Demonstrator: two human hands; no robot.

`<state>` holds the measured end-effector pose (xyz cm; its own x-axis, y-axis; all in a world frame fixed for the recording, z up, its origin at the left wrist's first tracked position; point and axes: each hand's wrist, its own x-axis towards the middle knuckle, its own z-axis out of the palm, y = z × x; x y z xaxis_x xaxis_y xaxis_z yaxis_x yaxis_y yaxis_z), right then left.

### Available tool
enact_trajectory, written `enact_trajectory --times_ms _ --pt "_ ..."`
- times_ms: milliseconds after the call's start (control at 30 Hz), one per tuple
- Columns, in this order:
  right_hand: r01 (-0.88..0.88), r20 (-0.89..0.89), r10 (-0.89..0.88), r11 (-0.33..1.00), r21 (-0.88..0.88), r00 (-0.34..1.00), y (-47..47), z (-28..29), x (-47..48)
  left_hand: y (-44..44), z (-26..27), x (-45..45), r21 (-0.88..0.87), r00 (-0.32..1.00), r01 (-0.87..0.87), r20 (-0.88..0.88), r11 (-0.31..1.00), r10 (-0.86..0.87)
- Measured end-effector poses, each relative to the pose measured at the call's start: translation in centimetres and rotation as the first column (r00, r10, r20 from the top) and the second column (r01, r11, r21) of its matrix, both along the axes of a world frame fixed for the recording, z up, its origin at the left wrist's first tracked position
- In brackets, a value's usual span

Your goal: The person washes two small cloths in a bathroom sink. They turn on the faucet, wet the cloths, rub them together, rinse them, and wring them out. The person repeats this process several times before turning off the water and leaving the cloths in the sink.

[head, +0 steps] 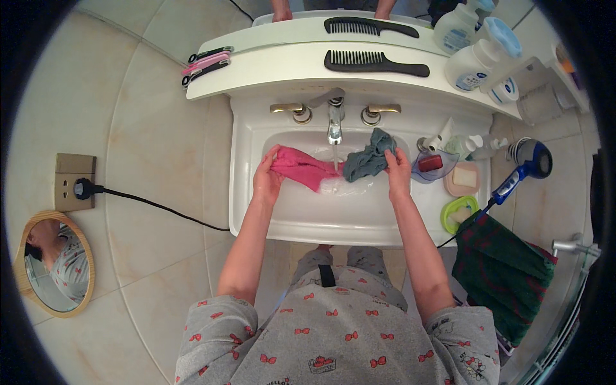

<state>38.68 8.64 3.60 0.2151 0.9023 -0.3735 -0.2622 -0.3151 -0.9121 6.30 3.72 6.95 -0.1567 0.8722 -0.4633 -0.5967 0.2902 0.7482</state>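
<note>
Water runs from the chrome faucet [335,120] into the white sink [332,214]. My left hand [268,178] grips one end of a wet pink cloth [301,166], which stretches right to the stream. In my right hand [397,171] is a bunched grey-green cloth [368,156], held at its right edge over the basin. The two cloths meet just right of the stream; whether they are joined there I cannot tell. Some foam or splashing water lies below the pink cloth.
A black comb [375,63] lies on the white shelf [269,67] with pump bottles [474,62] at its right. Soap dishes [462,179] stand on the right sink ledge. A blue hair dryer [522,168] and a dark green towel [503,276] hang at right. A power cord [163,207] crosses the left wall.
</note>
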Motion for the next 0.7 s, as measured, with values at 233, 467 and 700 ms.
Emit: enact_trajectory --times_ms 233,467,700 --pt "-0.08 0.19 0.07 0.996 0.045 0.979 -0.8 -1.3 -1.3 -1.9 -4.3 0.1 -0.123 0.74 0.358 -0.567 0.926 -0.362" --pt "-0.355 0.063 0.35 0.924 0.14 0.935 -2.9 0.2 -6.7 -1.5 -6.7 7.8 -0.093 0.287 0.571 -0.908 0.816 -0.304" --pt "-0.296 0.304 0.243 0.944 0.142 0.921 -0.8 -1.5 -5.1 3.7 -6.0 9.2 -0.095 0.572 0.573 -0.664 0.814 -0.481"
